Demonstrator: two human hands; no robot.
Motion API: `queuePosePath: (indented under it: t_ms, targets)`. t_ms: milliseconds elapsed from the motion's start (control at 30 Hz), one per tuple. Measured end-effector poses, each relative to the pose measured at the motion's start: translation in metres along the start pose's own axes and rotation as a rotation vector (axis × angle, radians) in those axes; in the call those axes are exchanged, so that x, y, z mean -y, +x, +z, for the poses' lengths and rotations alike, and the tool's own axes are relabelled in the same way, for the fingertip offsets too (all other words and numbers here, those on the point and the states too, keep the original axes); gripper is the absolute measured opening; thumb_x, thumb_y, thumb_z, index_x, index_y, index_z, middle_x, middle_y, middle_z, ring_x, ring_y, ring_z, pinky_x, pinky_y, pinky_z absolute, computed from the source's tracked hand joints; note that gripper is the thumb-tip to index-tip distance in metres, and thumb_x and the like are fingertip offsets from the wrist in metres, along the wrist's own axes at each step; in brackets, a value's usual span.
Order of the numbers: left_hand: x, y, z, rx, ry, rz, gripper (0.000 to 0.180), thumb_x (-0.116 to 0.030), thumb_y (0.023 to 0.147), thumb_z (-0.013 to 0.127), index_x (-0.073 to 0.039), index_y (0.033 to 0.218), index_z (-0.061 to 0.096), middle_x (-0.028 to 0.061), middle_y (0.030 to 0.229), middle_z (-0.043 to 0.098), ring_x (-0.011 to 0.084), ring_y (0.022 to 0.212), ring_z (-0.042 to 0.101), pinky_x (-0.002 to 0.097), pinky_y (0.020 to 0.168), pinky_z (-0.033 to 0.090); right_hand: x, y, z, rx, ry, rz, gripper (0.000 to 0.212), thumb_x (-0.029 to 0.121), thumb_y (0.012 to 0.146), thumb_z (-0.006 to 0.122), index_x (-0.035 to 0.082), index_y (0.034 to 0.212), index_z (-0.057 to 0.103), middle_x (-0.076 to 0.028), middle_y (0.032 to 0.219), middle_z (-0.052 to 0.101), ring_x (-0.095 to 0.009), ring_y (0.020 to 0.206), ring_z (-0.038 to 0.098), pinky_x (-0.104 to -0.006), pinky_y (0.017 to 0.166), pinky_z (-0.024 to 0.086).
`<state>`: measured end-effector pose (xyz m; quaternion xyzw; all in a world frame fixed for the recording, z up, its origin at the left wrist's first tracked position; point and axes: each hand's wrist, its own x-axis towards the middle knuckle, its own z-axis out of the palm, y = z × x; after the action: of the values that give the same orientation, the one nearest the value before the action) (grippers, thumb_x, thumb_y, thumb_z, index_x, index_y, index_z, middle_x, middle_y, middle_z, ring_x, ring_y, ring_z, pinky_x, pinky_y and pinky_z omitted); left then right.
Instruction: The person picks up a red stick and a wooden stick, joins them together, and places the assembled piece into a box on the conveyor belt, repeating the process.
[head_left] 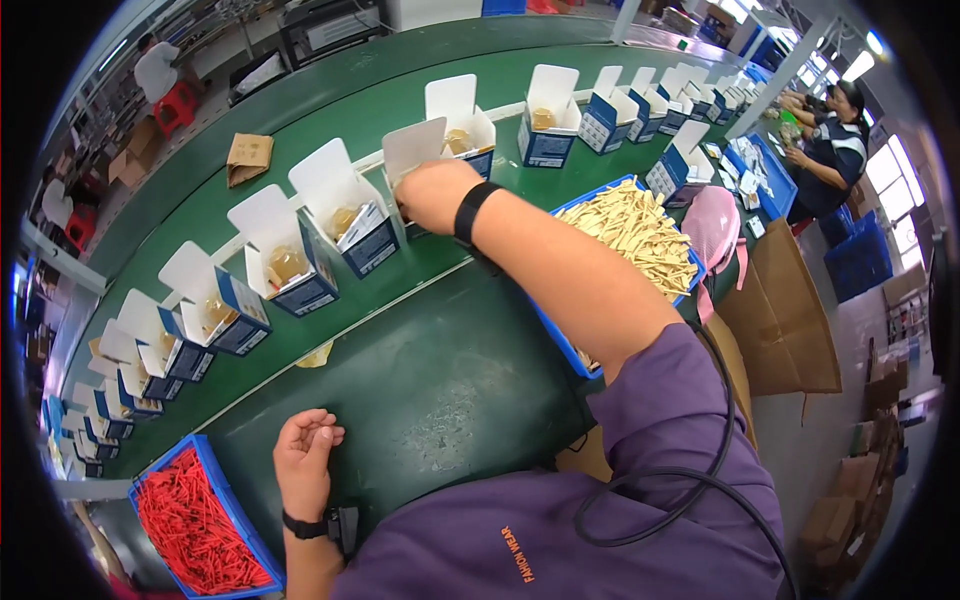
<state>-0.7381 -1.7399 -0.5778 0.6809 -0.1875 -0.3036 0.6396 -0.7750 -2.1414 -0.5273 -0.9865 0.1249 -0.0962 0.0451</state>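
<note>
At eleven o'clock, the right hand (438, 197), grip hidden, overlaps a probably light, stiff box (412, 144), best held by its sides; left hand (306, 447), at eight, half-curled, empty.

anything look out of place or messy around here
A yellow scrap lies loose by the edge of the green belt, and a brown cardboard piece lies behind the open boxes, apart from their row. The dark table also has a pale patch, possibly wear or residue.
</note>
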Motion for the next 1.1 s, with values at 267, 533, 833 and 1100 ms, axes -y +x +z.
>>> queuePosePath:
  t_ms: [267, 533, 833, 1100]
  targets:
    - [-0.052, -0.075, -0.204, -0.399, 1.212, 0.204, 0.032, 0.008, 0.083, 0.061, 0.001, 0.113, 0.064, 0.0125, 0.103, 0.066, 0.0253, 0.093, 0.065, 0.0329, 0.086, 0.052, -0.033, -0.075, -0.070, -0.130, 0.237, 0.088, 0.017, 0.019, 0.086, 0.067, 0.005, 0.094, 0.073, -0.016, 0.083, 0.071, -0.034, 0.077, 0.068, -0.0404, 0.071, 0.054]
    - [-0.015, -0.107, -0.293, -0.319, 1.443, -0.077, 0.033, 0.014, 0.070, 0.060, 0.001, 0.100, 0.063, 0.0175, 0.093, 0.062, 0.0336, 0.092, 0.063, 0.0381, 0.086, 0.050, -0.064, -0.180, -0.037, 0.310, 0.087, 0.266, 0.014, 0.009, 0.077, 0.069, 0.008, 0.091, 0.072, -0.012, 0.091, 0.067, -0.030, 0.089, 0.067, -0.0383, 0.080, 0.053]
    - [-0.016, -0.104, -0.295, -0.437, 1.268, 0.130, 0.020, 0.001, 0.089, 0.060, 0.003, 0.108, 0.064, 0.0147, 0.100, 0.066, 0.0286, 0.095, 0.063, 0.0363, 0.089, 0.049, -0.058, -0.186, -0.056, -0.045, 0.286, 0.177, 0.012, 0.011, 0.083, 0.073, 0.006, 0.094, 0.070, -0.009, 0.089, 0.066, -0.023, 0.085, 0.067, -0.0346, 0.076, 0.054]
    - [-0.068, -0.064, -0.076, -0.518, 0.331, 0.147, 0.028, -0.011, 0.095, 0.063, 0.003, 0.119, 0.065, 0.0074, 0.103, 0.067, 0.0138, 0.086, 0.063, 0.0266, 0.078, 0.052, 0.079, -0.148, -0.010, -0.007, 1.580, 0.278, 0.016, 0.015, 0.099, 0.064, 0.000, 0.101, 0.070, -0.002, 0.083, 0.066, -0.009, 0.068, 0.062, -0.0250, 0.064, 0.053]
